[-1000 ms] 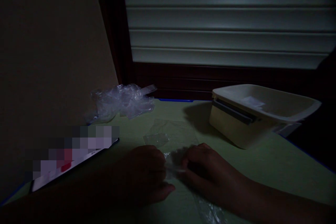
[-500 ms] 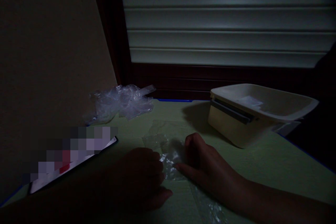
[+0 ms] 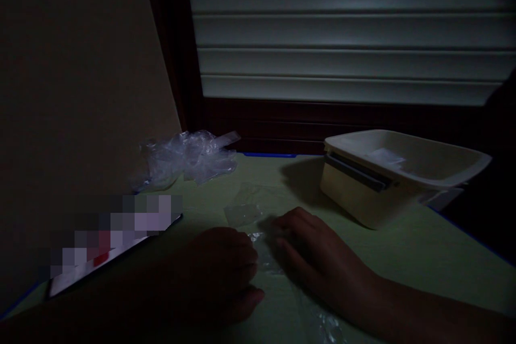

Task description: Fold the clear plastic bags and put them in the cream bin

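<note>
A clear plastic bag [image 3: 269,255] lies flat on the green table [image 3: 419,247] between my two hands. My left hand [image 3: 228,274] rests at its left edge with the fingers curled; it is dark there, and whether they grip the plastic is hidden. Over the bag's right side is my right hand [image 3: 312,250], palm down, its thumb and fingers apart. Just beyond them another clear bag [image 3: 244,214] lies flat. More clear plastic [image 3: 330,328] shows below my right wrist.
A heap of crumpled clear bags [image 3: 193,156] sits at the back left. A cream bin [image 3: 355,199] with a bag inside stands at the right. A phone-like device [image 3: 68,278], partly blurred out, is at the left.
My right hand has turned palm down, and its fingers have reached forward and left over the bag. My left hand has shifted very slightly right. The bag between them looks flatter.
</note>
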{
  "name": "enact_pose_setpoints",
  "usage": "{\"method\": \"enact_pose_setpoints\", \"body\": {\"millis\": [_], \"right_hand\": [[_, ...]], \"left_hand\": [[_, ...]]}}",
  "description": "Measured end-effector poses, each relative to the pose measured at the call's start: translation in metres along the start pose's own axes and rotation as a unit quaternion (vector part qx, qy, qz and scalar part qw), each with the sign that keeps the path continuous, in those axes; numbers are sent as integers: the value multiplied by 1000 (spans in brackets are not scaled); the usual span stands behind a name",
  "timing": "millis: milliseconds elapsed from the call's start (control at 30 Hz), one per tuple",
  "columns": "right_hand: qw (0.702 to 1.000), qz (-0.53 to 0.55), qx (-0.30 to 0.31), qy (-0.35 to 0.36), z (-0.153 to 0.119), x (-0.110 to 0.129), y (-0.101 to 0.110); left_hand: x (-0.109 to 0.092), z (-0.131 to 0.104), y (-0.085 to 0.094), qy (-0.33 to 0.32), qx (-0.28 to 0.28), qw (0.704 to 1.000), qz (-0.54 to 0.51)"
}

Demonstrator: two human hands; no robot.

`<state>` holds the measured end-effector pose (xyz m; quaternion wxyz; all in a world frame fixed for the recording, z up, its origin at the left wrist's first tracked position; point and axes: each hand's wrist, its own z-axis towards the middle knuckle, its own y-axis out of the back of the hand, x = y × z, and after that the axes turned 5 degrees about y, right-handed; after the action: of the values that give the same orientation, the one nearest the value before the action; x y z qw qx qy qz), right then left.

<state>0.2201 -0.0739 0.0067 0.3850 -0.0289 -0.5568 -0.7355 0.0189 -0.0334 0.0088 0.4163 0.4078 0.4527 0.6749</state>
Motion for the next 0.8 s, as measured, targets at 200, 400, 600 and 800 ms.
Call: {"method": "enact_pose_setpoints", "body": {"millis": [200,400,600,800], "right_hand": [[996,-61,50,45,-1,7,1],[990,-30,56,130,-3,9,4],[973,-77,182,120,-5,16,10],[968,-208,133,39,-9,15,10]], "left_hand": [[1,1,-4,79,-32,996,2],[4,3,-5,65,-54,996,19],[-1,1,-5,44,-18,998,50],[0,0,-5,29,-20,999,35]]}}
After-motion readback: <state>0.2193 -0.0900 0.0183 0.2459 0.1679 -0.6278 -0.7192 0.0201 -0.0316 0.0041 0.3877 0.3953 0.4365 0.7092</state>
